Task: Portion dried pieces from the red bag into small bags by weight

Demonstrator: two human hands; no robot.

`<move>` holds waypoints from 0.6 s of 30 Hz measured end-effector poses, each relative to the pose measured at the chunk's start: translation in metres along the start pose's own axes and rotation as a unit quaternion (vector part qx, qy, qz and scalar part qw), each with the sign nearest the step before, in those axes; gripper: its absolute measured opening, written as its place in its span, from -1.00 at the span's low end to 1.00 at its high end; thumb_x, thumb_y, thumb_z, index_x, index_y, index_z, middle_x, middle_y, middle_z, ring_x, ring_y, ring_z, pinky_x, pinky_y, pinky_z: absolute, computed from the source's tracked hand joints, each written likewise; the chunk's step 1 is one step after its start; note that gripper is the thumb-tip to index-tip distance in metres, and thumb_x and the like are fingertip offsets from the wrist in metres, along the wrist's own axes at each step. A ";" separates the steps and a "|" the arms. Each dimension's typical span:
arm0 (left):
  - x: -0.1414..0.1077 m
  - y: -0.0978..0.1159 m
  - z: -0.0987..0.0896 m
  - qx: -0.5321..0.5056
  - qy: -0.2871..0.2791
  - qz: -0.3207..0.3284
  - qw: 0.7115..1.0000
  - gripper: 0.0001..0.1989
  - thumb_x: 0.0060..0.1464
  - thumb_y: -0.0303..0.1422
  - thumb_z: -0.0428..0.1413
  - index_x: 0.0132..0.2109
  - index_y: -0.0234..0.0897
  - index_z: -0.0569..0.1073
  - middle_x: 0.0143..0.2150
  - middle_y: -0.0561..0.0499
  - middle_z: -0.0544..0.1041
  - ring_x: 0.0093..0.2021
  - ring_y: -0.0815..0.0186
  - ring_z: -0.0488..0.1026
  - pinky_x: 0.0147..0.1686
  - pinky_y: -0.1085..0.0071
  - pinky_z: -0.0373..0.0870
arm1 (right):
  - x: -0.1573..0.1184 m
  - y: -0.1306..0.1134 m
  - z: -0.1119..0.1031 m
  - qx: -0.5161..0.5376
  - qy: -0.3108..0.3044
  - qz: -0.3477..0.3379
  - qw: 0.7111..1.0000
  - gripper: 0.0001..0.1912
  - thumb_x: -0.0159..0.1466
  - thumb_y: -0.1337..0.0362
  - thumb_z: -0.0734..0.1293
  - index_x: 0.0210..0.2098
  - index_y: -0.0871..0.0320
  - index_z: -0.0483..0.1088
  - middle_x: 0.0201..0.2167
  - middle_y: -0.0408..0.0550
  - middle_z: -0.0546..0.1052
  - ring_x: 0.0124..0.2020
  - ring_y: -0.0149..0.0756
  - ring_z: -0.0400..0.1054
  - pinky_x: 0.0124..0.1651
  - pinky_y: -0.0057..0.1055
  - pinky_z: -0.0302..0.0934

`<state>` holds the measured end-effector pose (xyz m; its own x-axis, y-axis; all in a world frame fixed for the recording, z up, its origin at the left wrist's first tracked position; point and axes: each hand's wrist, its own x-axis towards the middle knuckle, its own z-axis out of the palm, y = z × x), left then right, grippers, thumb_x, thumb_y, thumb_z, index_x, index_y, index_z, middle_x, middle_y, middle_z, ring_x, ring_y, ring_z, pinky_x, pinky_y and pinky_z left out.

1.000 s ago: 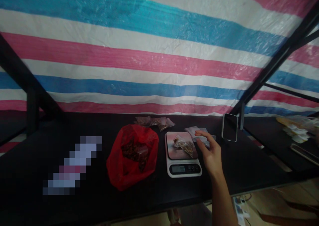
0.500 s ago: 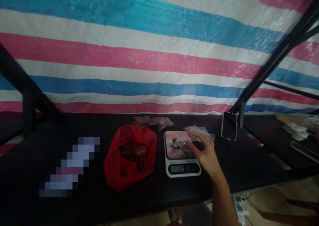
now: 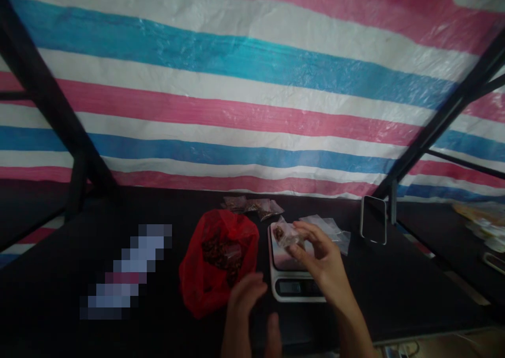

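Over the white digital kitchen scale (image 3: 279, 289), my right hand (image 3: 321, 255) pinches a small clear plastic bag (image 3: 287, 234) with brown bits inside. The bag is tilted just above the weighing plate, and my fingers cover part of it. My left hand (image 3: 246, 305) hangs in front of the scale with thumb and fingers apart, holding nothing. Left of it lies a red plastic bag (image 3: 193, 279), its mouth wide, with dark brown dried pieces (image 3: 221, 255) and a small clear bag (image 3: 232, 252) inside. The scale's display is too dim to read.
Several filled small bags (image 3: 256, 206) lie behind the red bag. Flat clear bags (image 3: 331, 226) rest right of the scale. A phone (image 3: 373, 219) stands upright at the back right. Dark frame bars and striped sheeting (image 3: 236, 110) rise behind the black table (image 3: 158, 337).
My right hand has closed on the small bag and lifted it off the scale's plate. My left hand has come into view from below. The camera view has shifted slightly.
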<state>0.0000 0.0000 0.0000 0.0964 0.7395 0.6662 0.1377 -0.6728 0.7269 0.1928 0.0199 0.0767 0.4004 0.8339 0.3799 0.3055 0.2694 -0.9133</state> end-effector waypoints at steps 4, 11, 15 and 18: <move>0.028 -0.008 0.001 -0.091 0.017 -0.143 0.985 -0.47 0.41 -0.13 0.12 0.43 -0.06 0.33 0.43 -0.19 0.44 0.37 0.02 0.47 0.25 0.13 0.54 | -0.010 -0.019 0.044 0.052 -0.032 -0.005 0.998 -0.64 0.21 0.19 0.55 0.01 0.00 0.59 -0.10 -0.06 0.67 -0.07 -0.15 0.55 0.03 -0.27 0.42; 0.068 -0.014 -0.020 -0.148 0.130 -0.243 0.950 -0.49 0.42 0.08 0.01 0.24 -0.11 0.52 0.25 -0.13 0.62 0.23 0.11 0.59 0.18 0.24 0.58 | -0.015 -0.044 0.082 0.034 -0.154 -0.033 0.987 -0.78 0.29 0.26 0.47 -0.06 -0.01 0.60 -0.05 -0.08 0.65 0.02 -0.15 0.52 0.13 -0.29 0.37; 0.078 -0.014 -0.036 -0.137 0.067 -0.190 0.970 -0.49 0.46 0.06 -0.06 0.05 -0.18 0.63 0.05 -0.14 0.70 0.02 0.15 0.67 0.02 0.27 0.62 | -0.009 -0.040 0.081 0.036 -0.125 0.006 0.991 -0.78 0.37 0.08 0.44 -0.06 0.02 0.59 -0.22 -0.09 0.63 -0.18 -0.20 0.50 -0.07 -0.33 0.37; 0.080 -0.016 -0.046 -0.080 0.033 -0.115 0.990 -0.55 0.49 -0.06 -0.06 0.02 -0.18 0.64 0.05 -0.15 0.70 0.03 0.18 0.64 0.06 0.29 0.57 | -0.004 -0.035 0.084 0.034 -0.158 0.029 0.986 -0.74 0.37 0.02 0.45 -0.19 0.08 0.61 -0.31 -0.07 0.62 -0.26 -0.20 0.47 -0.16 -0.33 0.33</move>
<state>-0.0400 0.0691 0.0496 0.0163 0.8737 0.4862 -0.0095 -0.4861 0.8738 0.1077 0.0474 0.0946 0.1223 0.9547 0.2714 0.2277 0.2392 -0.9439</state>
